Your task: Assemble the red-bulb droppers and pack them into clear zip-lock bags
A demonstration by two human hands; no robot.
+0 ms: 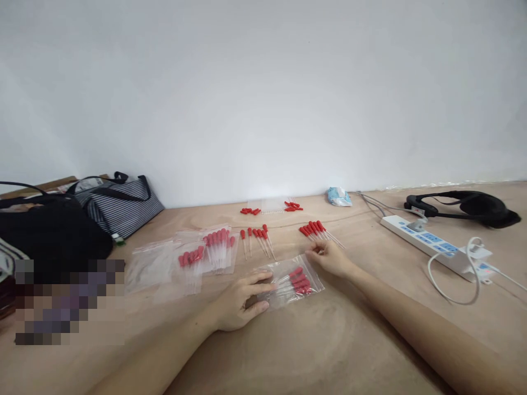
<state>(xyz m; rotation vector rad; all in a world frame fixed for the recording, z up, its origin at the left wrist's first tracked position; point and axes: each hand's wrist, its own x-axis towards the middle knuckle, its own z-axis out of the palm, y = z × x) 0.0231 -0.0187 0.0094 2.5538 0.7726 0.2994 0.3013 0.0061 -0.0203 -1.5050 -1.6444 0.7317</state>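
Observation:
A clear zip-lock bag [284, 304] lies in front of me, with several red-bulbed droppers [302, 281] inside. Across the bag's left end, my left hand [242, 300] rests with fingers spread. My right hand [332, 258] is closed in a pinch at the bag's upper right corner, by the zip edge; its fingertips are partly hidden. Just beyond that hand is a row of loose droppers [317, 227] with red bulbs and thin clear stems. Another loose group of droppers [259, 235] lies farther left.
Left of my hands, filled bags [220, 247] overlap flat clear bags [154, 263]. Red bulbs [293, 207] and thin clear tubes lie near the wall. A blue-white packet [339, 196], power strip [432, 241] and black headset [465, 207] stand right; a striped bag [123, 206] and black bag [53, 230] left.

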